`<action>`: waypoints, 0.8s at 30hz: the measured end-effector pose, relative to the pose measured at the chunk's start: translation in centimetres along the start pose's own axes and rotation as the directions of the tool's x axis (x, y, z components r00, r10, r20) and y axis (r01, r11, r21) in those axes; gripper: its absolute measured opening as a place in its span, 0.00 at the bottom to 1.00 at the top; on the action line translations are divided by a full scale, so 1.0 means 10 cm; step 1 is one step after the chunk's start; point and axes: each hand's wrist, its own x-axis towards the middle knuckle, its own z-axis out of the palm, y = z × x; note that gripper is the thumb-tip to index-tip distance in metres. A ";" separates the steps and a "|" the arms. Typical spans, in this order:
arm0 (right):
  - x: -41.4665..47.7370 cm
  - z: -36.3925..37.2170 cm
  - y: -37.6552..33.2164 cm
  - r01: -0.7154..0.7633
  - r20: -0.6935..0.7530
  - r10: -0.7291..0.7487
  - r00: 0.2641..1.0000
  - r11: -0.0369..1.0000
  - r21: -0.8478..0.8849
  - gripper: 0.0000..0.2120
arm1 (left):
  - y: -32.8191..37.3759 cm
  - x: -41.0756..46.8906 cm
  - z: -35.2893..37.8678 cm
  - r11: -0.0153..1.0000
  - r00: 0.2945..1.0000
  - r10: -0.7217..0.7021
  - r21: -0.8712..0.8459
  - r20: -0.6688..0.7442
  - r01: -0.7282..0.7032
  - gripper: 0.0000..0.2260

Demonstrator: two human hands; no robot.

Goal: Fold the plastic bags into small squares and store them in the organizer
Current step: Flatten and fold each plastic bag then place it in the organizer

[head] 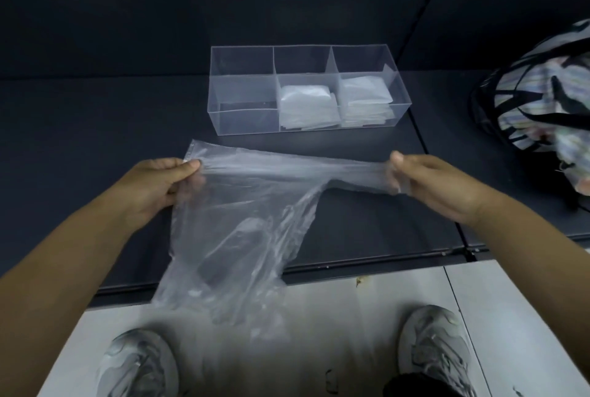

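Dark shelf sitting above pale floor. Left hand pinching the left top corner of the bag, fingers curled. Bag stretching between both hands, its body hanging over the shelf's front edge. Organizer standing behind, folded squares lying in its middle and right compartments. Right hand pinching the bag's right end. Striped tote sitting far right.
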 end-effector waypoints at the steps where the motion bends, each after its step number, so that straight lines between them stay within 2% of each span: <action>1: 0.06 0.01 -0.01 -0.025 -0.085 0.027 0.996 0.999 0.024 0.21 | -0.01 0.01 0.01 1.000 1.000 -0.001 0.001 0.008 0.000 0.05; 4: 0.22 0.02 0.00 -0.025 -0.310 0.038 0.950 0.999 0.045 0.11 | -0.03 0.05 0.07 1.000 0.999 0.009 0.023 -0.036 -0.008 0.05; 6: 0.29 -0.01 0.02 0.005 -0.486 0.021 0.874 0.999 0.051 0.07 | -0.04 0.07 0.14 1.000 0.994 0.025 -0.014 -0.105 -0.027 0.06; 8: 0.31 -0.03 0.05 0.052 -0.649 -0.023 0.760 0.998 0.026 0.08 | -0.05 0.05 0.21 0.995 0.988 0.033 -0.090 -0.149 -0.047 0.07; 9: 0.29 -0.01 0.05 0.066 -0.695 -0.048 0.717 0.998 -0.001 0.08 | -0.06 0.04 0.24 0.991 0.987 0.027 -0.124 -0.158 -0.047 0.06; 10: 0.25 0.04 0.04 0.078 -0.706 -0.075 0.704 0.997 -0.029 0.06 | -0.06 0.02 0.25 0.989 0.988 0.010 -0.145 -0.154 -0.032 0.08; 11: 0.20 0.12 0.02 0.088 -0.683 -0.098 0.724 0.995 -0.049 0.04 | -0.05 -0.02 0.24 0.989 0.990 -0.020 -0.150 -0.138 -0.001 0.11; 12: 0.11 0.23 0.01 0.097 -0.621 -0.111 0.776 0.994 -0.055 0.01 | -0.06 -0.07 0.21 0.989 0.992 -0.057 -0.143 -0.112 0.041 0.14; 13: 0.01 0.35 0.00 0.095 -0.530 -0.115 0.840 0.993 -0.065 0.03 | -0.07 -0.14 0.17 0.988 0.992 -0.093 -0.132 -0.086 0.082 0.16; 15: -0.24 0.61 -0.02 0.068 -0.286 -0.090 0.954 0.994 -0.086 0.13 | -0.14 -0.33 0.08 0.981 0.988 -0.152 -0.125 -0.035 0.147 0.20; 16: -0.35 0.73 -0.03 0.045 -0.175 -0.061 0.983 0.994 -0.098 0.17 | -0.20 -0.44 0.05 0.976 0.984 -0.179 -0.127 -0.009 0.176 0.23; 18: -0.50 0.92 -0.03 0.009 -0.025 -0.012 1.000 0.993 -0.114 0.22 | -0.34 -0.63 0.03 0.963 0.971 -0.237 -0.125 0.040 0.240 0.28; 20: -0.51 1.06 0.00 -0.035 0.034 0.039 0.999 0.992 -0.119 0.21 | -0.47 -0.79 0.05 0.943 0.949 -0.299 -0.120 0.096 0.309 0.29; 22: -0.47 1.15 0.00 -0.055 0.056 0.059 0.997 0.996 -0.068 0.18 | -0.57 -0.91 0.10 0.940 0.937 -0.324 -0.068 0.133 0.335 0.28; 24: -0.43 1.12 0.02 -0.048 0.086 0.049 0.995 0.999 -0.010 0.10 | -0.64 -0.95 0.14 0.951 0.947 -0.303 -0.028 0.106 0.308 0.25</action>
